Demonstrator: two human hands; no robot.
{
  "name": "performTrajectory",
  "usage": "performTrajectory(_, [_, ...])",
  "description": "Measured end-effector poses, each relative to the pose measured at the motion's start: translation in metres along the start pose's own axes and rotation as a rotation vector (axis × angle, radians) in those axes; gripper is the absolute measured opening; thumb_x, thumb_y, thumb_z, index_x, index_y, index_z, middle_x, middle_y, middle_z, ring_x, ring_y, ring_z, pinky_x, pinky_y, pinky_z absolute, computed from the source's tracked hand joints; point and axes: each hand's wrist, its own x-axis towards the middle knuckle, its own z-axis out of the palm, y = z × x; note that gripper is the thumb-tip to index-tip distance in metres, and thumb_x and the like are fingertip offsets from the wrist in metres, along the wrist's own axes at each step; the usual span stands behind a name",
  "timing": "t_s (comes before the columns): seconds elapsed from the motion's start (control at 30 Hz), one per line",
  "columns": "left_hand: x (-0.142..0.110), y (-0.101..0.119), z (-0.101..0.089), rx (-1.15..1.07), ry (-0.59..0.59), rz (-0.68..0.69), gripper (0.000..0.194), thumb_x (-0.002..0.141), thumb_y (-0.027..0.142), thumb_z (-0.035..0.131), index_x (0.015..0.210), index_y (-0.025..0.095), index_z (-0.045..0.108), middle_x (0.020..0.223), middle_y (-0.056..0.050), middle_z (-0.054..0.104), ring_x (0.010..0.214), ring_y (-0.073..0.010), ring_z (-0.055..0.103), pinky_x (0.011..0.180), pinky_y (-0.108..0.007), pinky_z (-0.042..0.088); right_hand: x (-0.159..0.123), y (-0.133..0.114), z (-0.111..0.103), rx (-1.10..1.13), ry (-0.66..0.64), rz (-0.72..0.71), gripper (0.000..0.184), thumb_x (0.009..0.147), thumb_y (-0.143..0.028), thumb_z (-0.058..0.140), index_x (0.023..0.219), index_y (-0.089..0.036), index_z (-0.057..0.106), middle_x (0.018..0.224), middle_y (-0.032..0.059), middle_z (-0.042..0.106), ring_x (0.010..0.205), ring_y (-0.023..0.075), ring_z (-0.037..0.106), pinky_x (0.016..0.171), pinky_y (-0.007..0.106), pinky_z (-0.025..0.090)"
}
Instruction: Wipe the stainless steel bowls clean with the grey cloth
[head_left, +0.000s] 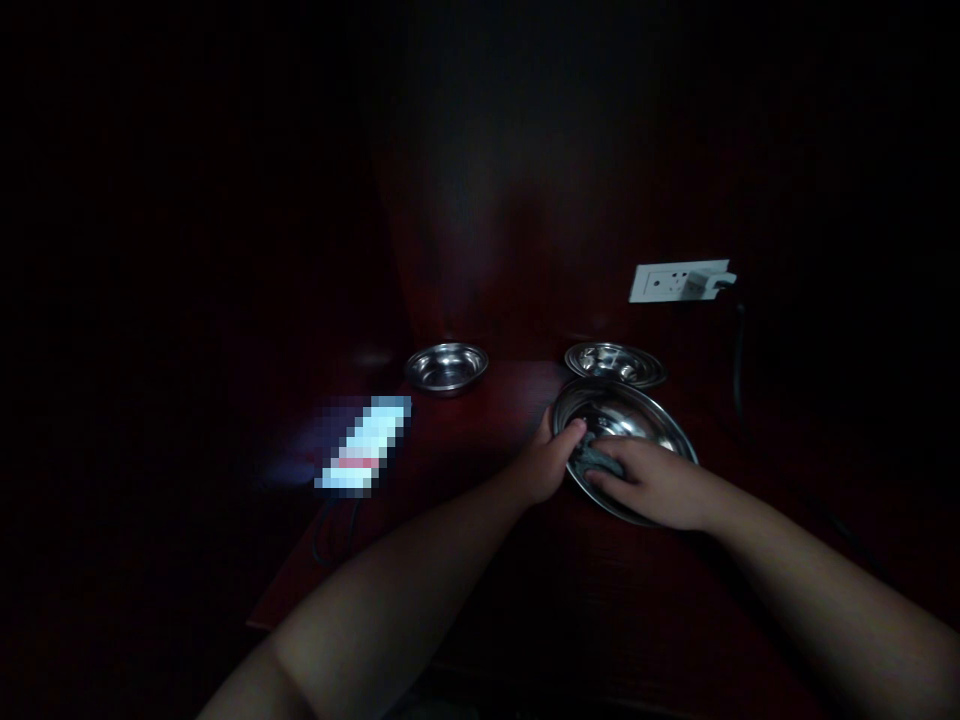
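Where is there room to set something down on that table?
The barest patch of table lies between the lit screen, the small bowl and the left hand; a gap also shows between small bowl and back dish. It's crowded where the left hand grips the large bowl and the right hand holds a grey wad in it. Darker areas: unclear.

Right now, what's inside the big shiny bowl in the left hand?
Inside the bowl, the right hand holds a grayish cloth. Shiny metal shows around them; whatever lies beneath them is covered.
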Motion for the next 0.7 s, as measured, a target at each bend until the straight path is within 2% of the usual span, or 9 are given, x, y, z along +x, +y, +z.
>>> performTrajectory(0.17, [0.0001, 0.0007, 0.0002, 0.024, 0.019, 0.005, 0.045, 0.08, 0.037, 0.052, 0.12, 0.017, 0.047, 0.121, -0.01, 0.055, 0.115, -0.0226, 0.048, 0.103, -0.039, 0.032, 0.0008, -0.0037, 0.0011, 0.103, 0.0, -0.037, 0.021, 0.084, -0.032, 0.046, 0.086, -0.017, 0.06, 0.076, 0.0035, 0.064, 0.069, 0.0165, 0.057, 0.067, 0.033, 0.046])
performTrajectory(0.43, [0.0007, -0.0016, -0.0015, 0.059, 0.005, 0.039, 0.048, 0.081, 0.039, 0.051, 0.125, 0.019, 0.045, 0.123, -0.009, 0.054, 0.117, -0.0225, 0.047, 0.103, -0.038, 0.032, 0.0026, -0.0068, 0.0034, 0.235, 0.074, -0.116, 0.015, 0.082, -0.026, 0.049, 0.092, -0.017, 0.055, 0.089, 0.0047, 0.064, 0.08, 0.0171, 0.059, 0.075, 0.034, 0.048])
performTrajectory(0.7, [0.0013, -0.0012, -0.001, 0.032, 0.006, 0.017, 0.044, 0.082, 0.042, 0.049, 0.119, 0.018, 0.048, 0.119, -0.008, 0.056, 0.114, -0.0221, 0.049, 0.101, -0.037, 0.035, 0.003, -0.0079, 0.0054, 0.171, 0.202, -0.142, 0.021, 0.079, -0.024, 0.053, 0.1, -0.019, 0.053, 0.097, 0.0061, 0.062, 0.094, 0.0208, 0.057, 0.087, 0.039, 0.046])
